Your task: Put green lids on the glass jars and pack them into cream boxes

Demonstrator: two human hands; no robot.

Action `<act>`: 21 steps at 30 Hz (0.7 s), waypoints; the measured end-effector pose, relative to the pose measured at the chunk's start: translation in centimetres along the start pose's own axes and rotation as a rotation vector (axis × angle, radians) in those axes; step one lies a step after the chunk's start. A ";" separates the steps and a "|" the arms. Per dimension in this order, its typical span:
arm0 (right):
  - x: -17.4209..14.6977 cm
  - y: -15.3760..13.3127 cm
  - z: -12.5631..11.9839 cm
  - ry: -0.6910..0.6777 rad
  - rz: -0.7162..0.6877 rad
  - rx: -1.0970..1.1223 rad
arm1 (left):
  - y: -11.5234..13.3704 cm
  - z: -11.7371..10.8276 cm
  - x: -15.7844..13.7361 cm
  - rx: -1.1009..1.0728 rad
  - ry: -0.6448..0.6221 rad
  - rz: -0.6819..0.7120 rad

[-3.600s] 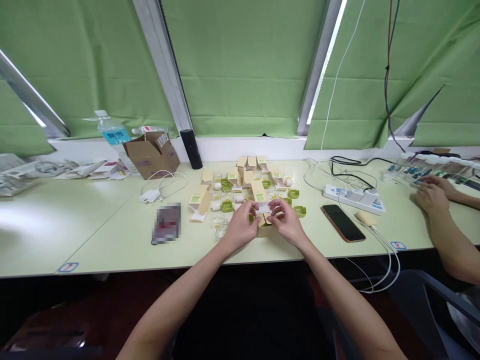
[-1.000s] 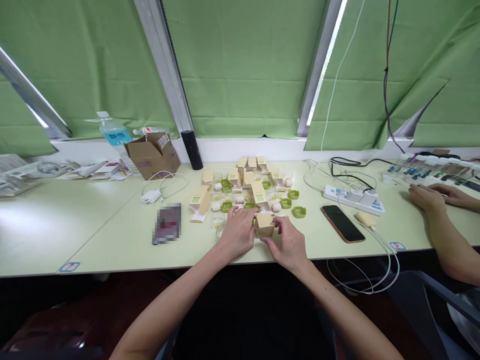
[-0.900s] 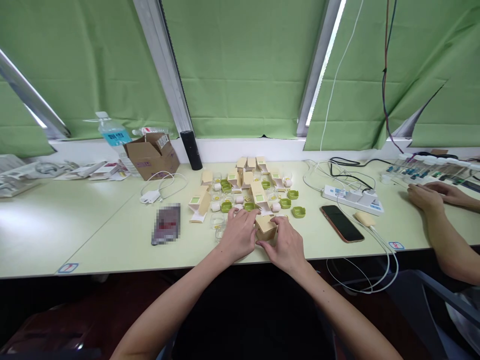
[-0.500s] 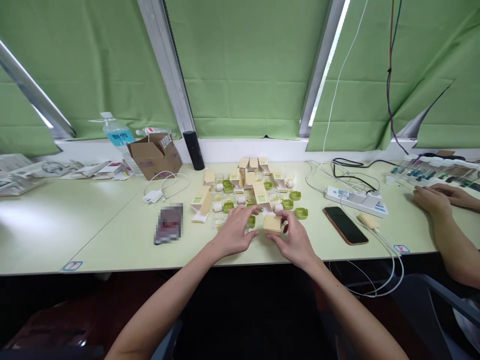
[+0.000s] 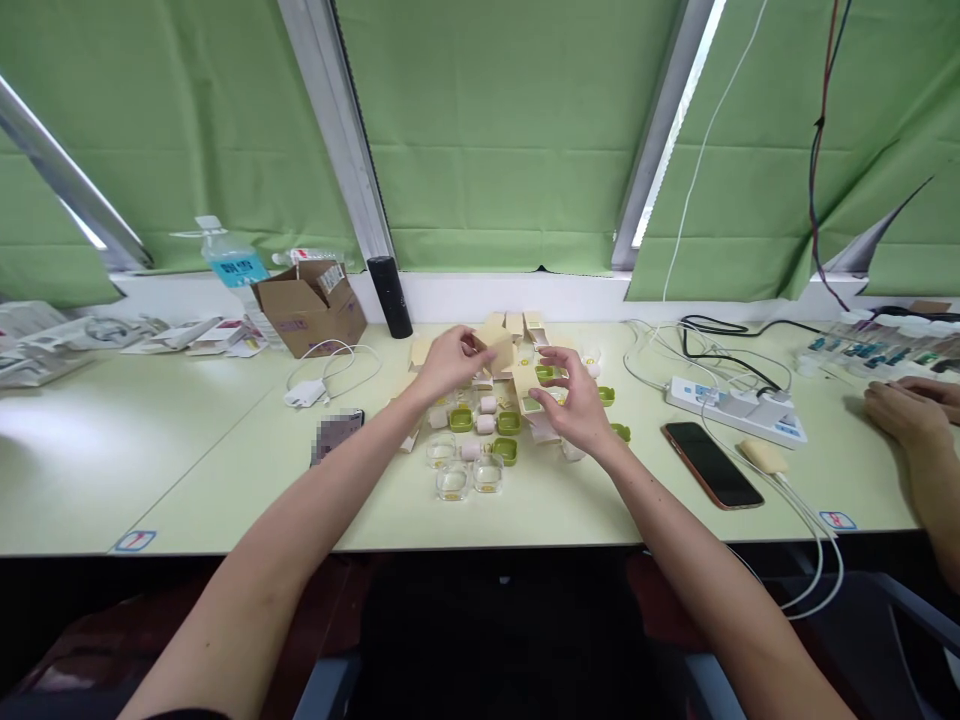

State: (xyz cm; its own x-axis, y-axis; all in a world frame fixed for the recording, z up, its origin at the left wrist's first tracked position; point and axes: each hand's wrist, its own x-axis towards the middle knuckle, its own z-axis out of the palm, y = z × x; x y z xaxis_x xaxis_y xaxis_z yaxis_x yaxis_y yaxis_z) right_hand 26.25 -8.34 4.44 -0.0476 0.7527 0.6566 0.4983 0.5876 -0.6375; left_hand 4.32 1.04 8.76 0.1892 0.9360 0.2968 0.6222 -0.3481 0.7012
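My left hand (image 5: 451, 364) reaches over the cluster, its fingers closed on a small beige cardboard box (image 5: 496, 346). To the right, my right hand (image 5: 576, 402) is open, thumb and fingers apart, with its thumb close to a standing beige carton (image 5: 527, 384) that has a green window. Around and below them lie green square trays (image 5: 505, 452), clear plastic cups (image 5: 452, 482) with yellow marks and small pale pink rolls (image 5: 471, 450). Several more beige boxes (image 5: 534, 323) stand behind, partly hidden by my hands.
At right are a phone (image 5: 712, 464), a power strip (image 5: 739, 408), a beige plug-in block (image 5: 763, 456) and cables. Another person's hands (image 5: 904, 410) rest at the far right. A cardboard box (image 5: 311, 310), black bottle (image 5: 389, 298), white charger (image 5: 304, 393) and blurred-out item (image 5: 337, 436) lie left.
Both hands have moved away from the table's front edge, towards the back. The small box between them left my right hand, now open; my left hand, empty before, holds a beige box.
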 end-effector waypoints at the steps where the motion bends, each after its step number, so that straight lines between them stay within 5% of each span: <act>1: -0.2 0.2 0.0 0.018 -0.017 -0.035 | -0.6 -0.3 1.8 0.060 0.047 -0.036; 9: -2.8 1.1 0.1 0.046 -0.145 -0.182 | -4.7 -0.2 12.8 0.315 0.163 -0.387; 21: -3.2 1.0 -0.1 0.012 -0.231 -0.233 | -9.5 3.1 16.9 0.295 0.239 -0.505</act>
State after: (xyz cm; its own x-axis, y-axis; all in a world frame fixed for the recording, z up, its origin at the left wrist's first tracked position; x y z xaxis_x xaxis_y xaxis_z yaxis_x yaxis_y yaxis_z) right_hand 27.03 -10.19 1.74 -0.1730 0.6035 0.7784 0.6606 0.6572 -0.3628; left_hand 3.94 20.33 5.15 -0.3365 0.9317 0.1368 0.7804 0.1946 0.5943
